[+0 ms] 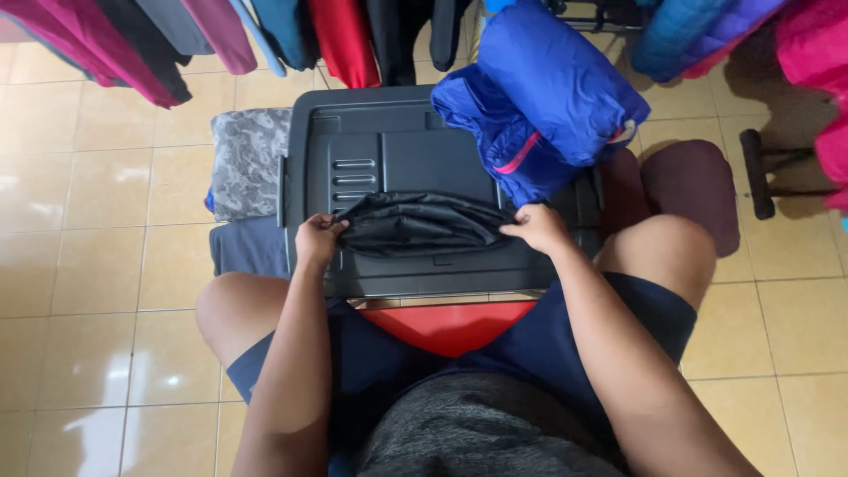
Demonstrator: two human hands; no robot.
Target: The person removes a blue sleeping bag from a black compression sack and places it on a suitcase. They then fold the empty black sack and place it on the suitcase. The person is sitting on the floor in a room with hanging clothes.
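Left hand (318,238) and right hand (537,227) each pinch closed on an end of the folded black jacket (415,225) at the grey bin lid's (397,150) near edge; even tension advised, clear of the blue jacket (539,97).

The hanging clothes (344,35) are cut off by the far edge. The blue jacket (548,97) hides the lid's (397,141) far right corner. The red stool (446,325) lies mostly under the lid.
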